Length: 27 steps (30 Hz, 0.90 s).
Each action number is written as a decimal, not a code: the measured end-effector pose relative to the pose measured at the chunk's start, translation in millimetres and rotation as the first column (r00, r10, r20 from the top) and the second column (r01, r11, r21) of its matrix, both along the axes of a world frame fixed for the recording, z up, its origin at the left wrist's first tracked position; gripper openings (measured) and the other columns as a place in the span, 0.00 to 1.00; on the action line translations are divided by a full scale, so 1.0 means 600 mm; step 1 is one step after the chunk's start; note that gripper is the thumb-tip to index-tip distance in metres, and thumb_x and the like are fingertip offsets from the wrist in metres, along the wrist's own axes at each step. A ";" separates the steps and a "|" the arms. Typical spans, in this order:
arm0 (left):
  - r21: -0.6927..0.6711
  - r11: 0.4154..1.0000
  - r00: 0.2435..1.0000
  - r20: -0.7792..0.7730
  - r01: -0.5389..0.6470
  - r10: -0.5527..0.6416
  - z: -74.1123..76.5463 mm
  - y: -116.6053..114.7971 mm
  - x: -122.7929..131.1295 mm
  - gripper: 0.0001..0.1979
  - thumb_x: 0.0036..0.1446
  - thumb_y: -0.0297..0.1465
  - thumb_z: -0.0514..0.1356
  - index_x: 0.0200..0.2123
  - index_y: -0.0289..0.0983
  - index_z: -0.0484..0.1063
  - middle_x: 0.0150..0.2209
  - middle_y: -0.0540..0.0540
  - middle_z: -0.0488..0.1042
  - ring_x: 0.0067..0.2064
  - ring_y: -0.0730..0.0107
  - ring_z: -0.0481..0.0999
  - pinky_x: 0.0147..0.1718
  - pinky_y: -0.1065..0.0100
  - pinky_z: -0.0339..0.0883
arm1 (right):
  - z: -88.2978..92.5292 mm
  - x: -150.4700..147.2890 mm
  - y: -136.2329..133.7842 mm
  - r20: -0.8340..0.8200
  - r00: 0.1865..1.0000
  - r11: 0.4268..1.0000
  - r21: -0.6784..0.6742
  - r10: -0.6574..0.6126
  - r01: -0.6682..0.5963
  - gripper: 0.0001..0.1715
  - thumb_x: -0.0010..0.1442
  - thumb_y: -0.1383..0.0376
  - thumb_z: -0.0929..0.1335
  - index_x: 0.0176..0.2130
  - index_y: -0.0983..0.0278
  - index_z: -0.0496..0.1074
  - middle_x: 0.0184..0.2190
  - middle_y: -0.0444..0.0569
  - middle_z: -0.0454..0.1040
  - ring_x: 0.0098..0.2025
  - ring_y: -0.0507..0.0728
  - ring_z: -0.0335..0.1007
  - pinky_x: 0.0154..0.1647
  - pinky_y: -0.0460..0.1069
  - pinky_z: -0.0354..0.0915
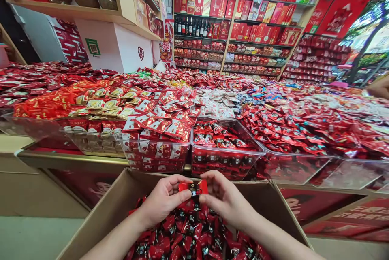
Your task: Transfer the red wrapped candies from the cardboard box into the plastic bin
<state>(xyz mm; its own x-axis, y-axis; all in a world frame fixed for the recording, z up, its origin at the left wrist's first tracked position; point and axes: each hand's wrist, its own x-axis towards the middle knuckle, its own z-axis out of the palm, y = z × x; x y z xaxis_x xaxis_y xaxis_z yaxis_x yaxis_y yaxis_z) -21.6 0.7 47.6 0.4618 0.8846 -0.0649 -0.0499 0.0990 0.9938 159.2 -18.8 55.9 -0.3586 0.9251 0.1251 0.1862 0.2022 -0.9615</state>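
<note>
You had a red-and-black candy (194, 188) pinched between your left hand (165, 196) and right hand (225, 198), above the cardboard box (259, 196) of loose candies (190, 235). Its label carried white and red characters, perhaps too small to read reliably.

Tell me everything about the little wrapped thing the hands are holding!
The little wrapped thing has shiny, plastic-looking red ends and a black middle with a gold mark and lettering. It's held crosswise between the left hand and right hand, above similar pieces in the cardboard box.
</note>
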 end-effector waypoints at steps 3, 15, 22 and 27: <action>-0.045 0.998 0.997 0.061 0.052 -0.050 0.001 0.001 -0.003 0.14 0.46 0.30 0.58 0.38 0.34 0.64 0.27 0.50 0.70 0.28 0.76 0.67 0.28 0.73 0.61 | 0.006 0.002 -0.006 0.240 0.970 0.922 0.363 0.046 -0.134 0.22 0.46 0.68 0.66 0.43 0.62 0.60 0.46 0.52 0.61 0.47 0.55 0.57 0.45 0.49 0.58; -0.137 0.973 0.951 0.273 0.188 -0.145 -0.009 -0.008 0.001 0.15 0.54 0.38 0.48 0.34 0.32 0.65 0.26 0.44 0.71 0.26 0.71 0.68 0.28 0.68 0.59 | 0.159 0.075 0.070 0.377 0.713 0.554 0.832 -0.591 0.019 0.05 0.52 0.68 0.60 0.29 0.64 0.65 0.34 0.51 0.68 0.38 0.54 0.63 0.38 0.48 0.59; -0.121 0.943 0.940 0.190 0.310 -0.284 -0.025 -0.012 0.005 0.17 0.51 0.41 0.51 0.33 0.31 0.65 0.26 0.44 0.72 0.25 0.73 0.68 0.26 0.70 0.58 | 0.159 0.110 0.234 0.758 0.156 0.754 0.650 -0.634 -0.097 0.10 0.53 0.69 0.58 0.29 0.69 0.66 0.29 0.54 0.68 0.31 0.54 0.64 0.31 0.45 0.56; -0.133 0.940 0.949 0.068 0.313 -0.306 -0.031 -0.017 0.004 0.15 0.49 0.40 0.54 0.33 0.32 0.65 0.25 0.48 0.71 0.25 0.77 0.66 0.26 0.73 0.57 | 0.128 0.106 0.258 0.823 0.119 0.803 0.569 -0.556 -0.178 0.12 0.50 0.73 0.58 0.30 0.70 0.69 0.30 0.56 0.70 0.34 0.55 0.65 0.33 0.46 0.55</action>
<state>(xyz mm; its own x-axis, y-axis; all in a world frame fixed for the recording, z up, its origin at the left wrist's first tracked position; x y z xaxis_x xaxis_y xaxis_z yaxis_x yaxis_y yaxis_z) -19.0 -9.6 28.9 0.7168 0.6808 -0.1505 -0.0391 0.2548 0.9662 223.0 135.8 132.7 -0.3297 0.9155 0.2306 0.9254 0.2650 0.2711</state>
